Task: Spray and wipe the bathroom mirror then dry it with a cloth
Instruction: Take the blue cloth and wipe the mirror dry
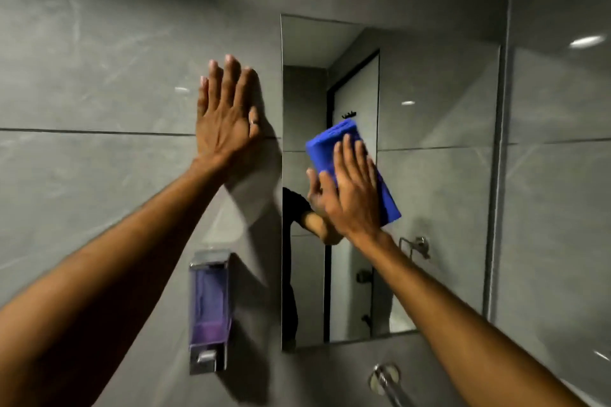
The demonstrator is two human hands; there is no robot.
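A tall bathroom mirror (439, 175) hangs on the grey tiled wall. My right hand (353, 195) lies flat on a folded blue cloth (334, 142) and presses it against the glass in the mirror's left-middle part. The cloth sticks out above my fingers and below my palm. My left hand (224, 116) rests flat on the wall tile just left of the mirror's edge, fingers spread upward, holding nothing. The mirror reflects my hand, a dark sleeve and a door. No spray bottle is in view.
A wall-mounted soap dispenser (207, 311) with purple liquid hangs below my left forearm. A chrome tap fitting (385, 377) sticks out of the wall under the mirror. Reflected in the glass is a chrome wall holder (418, 246).
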